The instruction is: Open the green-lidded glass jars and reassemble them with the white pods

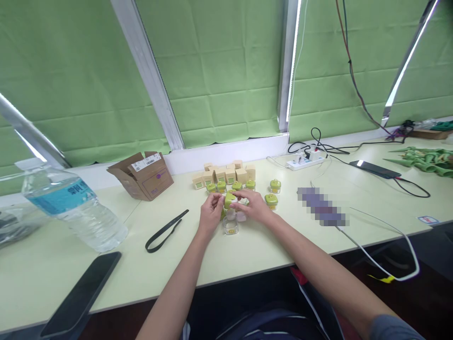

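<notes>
Nearest us, a dark smartphone [83, 293] lay face up at the front edge of the bench [247, 250], and a clear water bottle [71, 205] with a blue label lay on its side just beyond it. A black strap [165, 231] rested flat on the bench between the bottle and the hands.

Both forearms reached in from the near edge and met at the middle. We saw the left hand [211, 212] and the right hand [253, 205] closed from either side on one green-lidded jar [230, 200], held just above the bench. Each grip was pinched around it with the fingertips at the lid. Directly below stood an open clear jar [230, 225], and a second clear jar [241, 216] stood just beside it under the right hand.

Behind the hands stood a loose row of capped jars [222, 186], with two more off to the right [275, 185]. Farther back, small tan cartons [226, 174] stood clustered together. To their left an opened cardboard box [143, 175] sat tipped on its side.

On the right, a white cable [389, 236] looped over the bench edge, and a white power strip [305, 162] and another phone [375, 168] lay near the back. Green cones [424, 160] lay piled at the far right corner. Green blinds [219, 71] closed off the windows behind.
</notes>
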`<action>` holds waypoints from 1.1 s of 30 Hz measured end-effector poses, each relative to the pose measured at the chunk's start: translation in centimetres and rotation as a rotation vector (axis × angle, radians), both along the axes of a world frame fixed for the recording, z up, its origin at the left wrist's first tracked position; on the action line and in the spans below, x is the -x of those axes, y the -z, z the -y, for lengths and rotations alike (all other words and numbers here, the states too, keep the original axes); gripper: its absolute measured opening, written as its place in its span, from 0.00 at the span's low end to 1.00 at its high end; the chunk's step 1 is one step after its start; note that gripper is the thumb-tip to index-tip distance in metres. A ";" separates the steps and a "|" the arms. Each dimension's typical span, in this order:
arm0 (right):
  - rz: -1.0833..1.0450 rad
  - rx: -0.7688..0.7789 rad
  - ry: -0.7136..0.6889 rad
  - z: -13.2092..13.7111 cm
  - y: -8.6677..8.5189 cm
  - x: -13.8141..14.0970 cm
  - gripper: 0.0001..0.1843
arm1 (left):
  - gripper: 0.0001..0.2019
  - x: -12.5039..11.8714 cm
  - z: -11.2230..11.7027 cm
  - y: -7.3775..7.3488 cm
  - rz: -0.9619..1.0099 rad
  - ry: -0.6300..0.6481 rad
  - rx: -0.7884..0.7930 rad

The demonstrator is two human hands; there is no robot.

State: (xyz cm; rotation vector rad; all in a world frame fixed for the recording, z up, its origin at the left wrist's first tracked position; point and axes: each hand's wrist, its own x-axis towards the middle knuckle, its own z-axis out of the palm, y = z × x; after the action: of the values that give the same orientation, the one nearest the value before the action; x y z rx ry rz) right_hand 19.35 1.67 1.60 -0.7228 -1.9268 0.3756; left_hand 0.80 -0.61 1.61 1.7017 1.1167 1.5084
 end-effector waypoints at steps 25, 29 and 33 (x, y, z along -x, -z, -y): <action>-0.105 0.202 -0.198 0.0 -0.3 -0.3 0.22 | 0.24 -0.8 1.7 -0.9 -0.096 0.117 0.019; -0.100 0.170 -0.154 0.1 -0.5 -0.3 0.21 | 0.27 -0.4 1.4 -0.6 -0.113 0.122 0.015; -0.070 0.082 -0.109 0.3 -0.5 -0.3 0.20 | 0.25 -0.3 1.3 -0.7 -0.133 0.105 0.018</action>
State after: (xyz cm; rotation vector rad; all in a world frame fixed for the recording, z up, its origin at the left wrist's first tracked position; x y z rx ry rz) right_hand 19.65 1.39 2.10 -0.6504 -1.8978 0.5442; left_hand 1.10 -1.92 2.36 1.8411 1.0860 1.3338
